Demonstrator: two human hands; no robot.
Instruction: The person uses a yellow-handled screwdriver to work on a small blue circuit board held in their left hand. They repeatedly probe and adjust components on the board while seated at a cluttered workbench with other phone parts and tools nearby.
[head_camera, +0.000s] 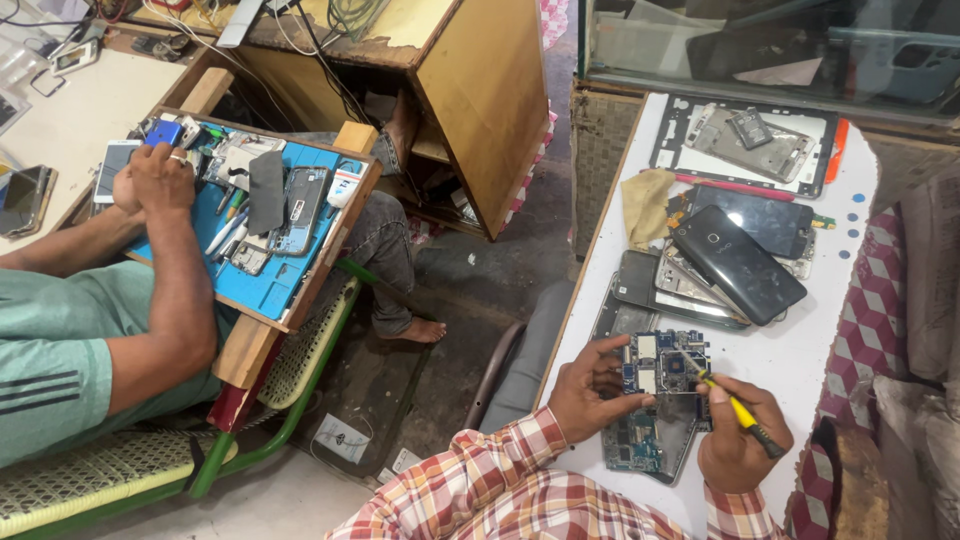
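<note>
Head view shows the left hand (590, 388) with its grip closed on a blue circuit board (664, 365) held just above the white worktop (800, 350), while the right hand (738, 440), grip closed around a yellow screwdriver (735, 408), sets its tip on the board, near a pile of phones (735, 262).

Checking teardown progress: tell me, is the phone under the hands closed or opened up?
Opened up: the phone lies backless, circuit boards bare, under the lifted board.

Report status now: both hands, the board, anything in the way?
Left hand steadies circuit board. Right hand shut on yellow screwdriver, tip on board. Phone pile just beyond, not blocking.
</note>
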